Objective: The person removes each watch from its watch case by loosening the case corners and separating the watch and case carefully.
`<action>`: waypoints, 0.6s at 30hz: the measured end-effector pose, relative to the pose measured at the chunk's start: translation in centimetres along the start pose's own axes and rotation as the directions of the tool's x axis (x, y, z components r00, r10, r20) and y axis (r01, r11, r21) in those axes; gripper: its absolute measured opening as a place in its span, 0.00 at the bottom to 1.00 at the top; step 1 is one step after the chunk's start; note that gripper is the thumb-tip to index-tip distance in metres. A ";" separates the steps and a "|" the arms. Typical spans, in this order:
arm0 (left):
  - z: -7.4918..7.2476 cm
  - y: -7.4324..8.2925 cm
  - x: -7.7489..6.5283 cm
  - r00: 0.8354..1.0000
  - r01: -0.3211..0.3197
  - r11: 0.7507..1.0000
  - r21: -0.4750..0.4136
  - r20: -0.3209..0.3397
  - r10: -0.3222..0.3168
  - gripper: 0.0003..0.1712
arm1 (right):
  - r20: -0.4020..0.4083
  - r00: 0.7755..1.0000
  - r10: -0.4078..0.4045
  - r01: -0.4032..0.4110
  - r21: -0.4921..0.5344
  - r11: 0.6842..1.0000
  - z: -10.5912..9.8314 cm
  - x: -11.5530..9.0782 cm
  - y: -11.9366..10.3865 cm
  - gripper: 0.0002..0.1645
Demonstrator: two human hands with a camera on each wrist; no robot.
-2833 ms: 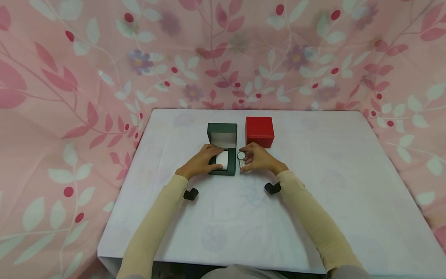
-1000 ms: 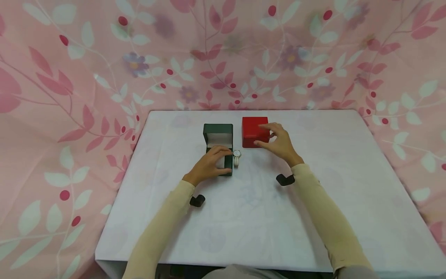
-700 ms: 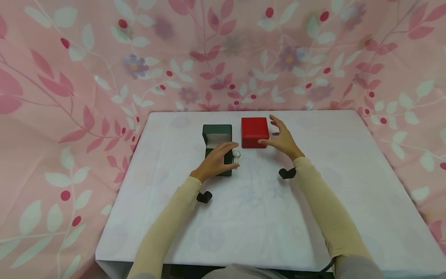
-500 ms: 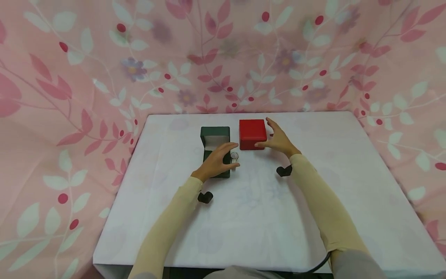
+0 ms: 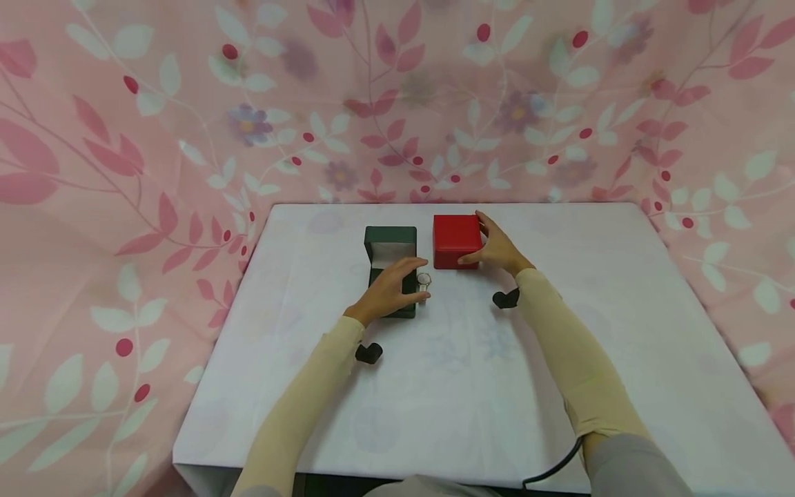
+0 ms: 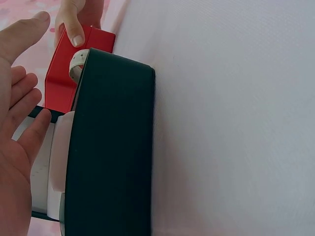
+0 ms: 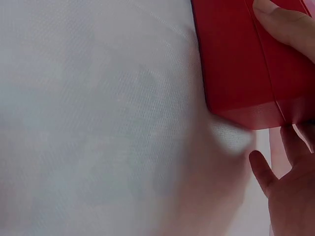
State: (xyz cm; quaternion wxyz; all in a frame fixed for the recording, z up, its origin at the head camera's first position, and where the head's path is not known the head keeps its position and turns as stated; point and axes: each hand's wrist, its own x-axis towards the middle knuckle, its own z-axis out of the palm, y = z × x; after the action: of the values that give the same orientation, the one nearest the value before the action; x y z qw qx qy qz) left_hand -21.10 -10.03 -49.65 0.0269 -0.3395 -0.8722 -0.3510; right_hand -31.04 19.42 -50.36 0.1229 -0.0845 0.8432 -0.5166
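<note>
A green watch box (image 5: 391, 236) stands with its lid raised; in the left wrist view its dark green wall (image 6: 110, 147) and pale cushion (image 6: 61, 147) show. My left hand (image 5: 386, 290) hovers over this box with fingers spread, holding nothing. A wristwatch (image 5: 424, 279) with a pale strap (image 6: 78, 61) lies beside the box's right side, near the left fingertips. The closed red box (image 5: 456, 238) stands behind and to the right. My right hand (image 5: 497, 248) grips its right side, thumb on the front and fingers toward the back, as the right wrist view (image 7: 290, 22) partly shows.
A white cloth covers the table (image 5: 447, 393), with a pink floral curtain (image 5: 397, 103) behind and at the sides. Black wrist cameras (image 5: 369, 353) hang under both wrists. A black cable (image 5: 555, 466) runs from the right sleeve.
My right hand has let go of the watch, moved to the red box and closed on its side. My left hand has lifted off the green box's cushion and shifted right.
</note>
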 end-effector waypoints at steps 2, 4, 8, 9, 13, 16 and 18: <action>0.0 0.1 0.0 1.000 0.001 1.000 -0.001 0.001 -0.001 0.41 | -0.003 1.000 0.012 -0.012 0.032 0.999 -0.1 -0.2 0.1 0.77; 0.0 0.2 0.1 1.000 -0.005 1.000 -0.007 0.001 0.005 0.41 | 0.001 1.000 0.020 -0.020 0.069 0.997 -0.3 -0.7 -0.2 0.75; 0.2 0.1 0.2 1.000 -0.023 1.000 -0.013 -0.003 0.023 0.40 | 0.013 1.000 0.023 -0.024 0.099 0.995 -0.7 -2.2 -0.9 0.72; 0.3 0.1 0.2 1.000 -0.025 1.000 -0.014 -0.003 0.025 0.40 | 0.014 1.000 0.020 -0.022 0.103 0.994 -0.8 -2.5 -0.9 0.72; 0.4 0.3 0.2 1.000 -0.022 0.999 -0.023 -0.001 0.022 0.40 | -0.004 1.000 0.007 -0.006 0.087 0.996 -0.9 -2.9 0.4 0.72; 0.5 0.5 0.3 0.999 -0.033 0.999 -0.037 -0.010 0.033 0.40 | -0.015 1.000 -0.001 0.002 0.062 0.998 -0.9 -3.6 0.5 0.73; 0.7 0.6 0.4 0.999 -0.044 0.998 -0.042 -0.019 0.043 0.40 | -0.015 1.000 -0.016 0.017 0.053 0.998 -0.8 -4.1 0.5 0.74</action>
State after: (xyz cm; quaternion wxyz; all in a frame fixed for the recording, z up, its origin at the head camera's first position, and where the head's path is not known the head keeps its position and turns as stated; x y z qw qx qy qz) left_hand -20.87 -9.07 -49.70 0.0351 -0.3557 -0.8568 -0.3717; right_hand -27.36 21.45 -49.96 0.1147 -0.0844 0.8294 -0.5402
